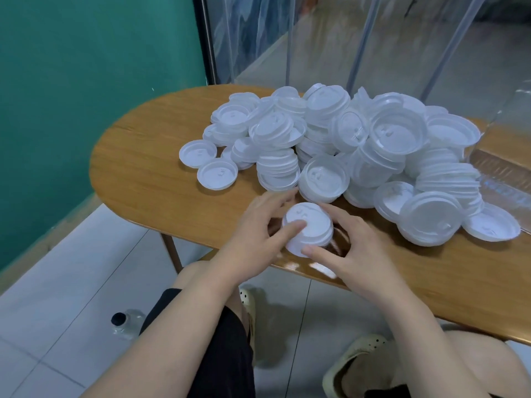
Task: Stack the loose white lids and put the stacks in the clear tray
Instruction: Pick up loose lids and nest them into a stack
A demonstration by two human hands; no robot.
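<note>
Two hands are busy at the near edge of the wooden tabletop (138,168). The left hand (255,234) and the right hand (349,248) both hold one small stack of white lids (309,228), one hand on each side. The left thumb lies on top of the stack, and the other left fingers curl round its far side. The right thumb touches the near rim, and the right fingers curl round the right side. So each grip is closed on that small stack, which sits close to the near edge, just in front of the big pile. The big pile of loose white lids (344,145) covers the middle and the right part of the tabletop. Some lids in it lie flat, some lean, and some are already nested in short stacks. Two single lids lie flat by themselves on the left side of the pile, one lid (197,153) a bit farther back and another lid (219,173) just beside it, nearer to the person. At the right edge of the tabletop I can see part of the clear tray (500,168), and the pile reaches right up to it. I cannot tell what is inside it. Down on the floor by the person's left leg stands a clear bottle (126,323) with a dark cap.
</note>
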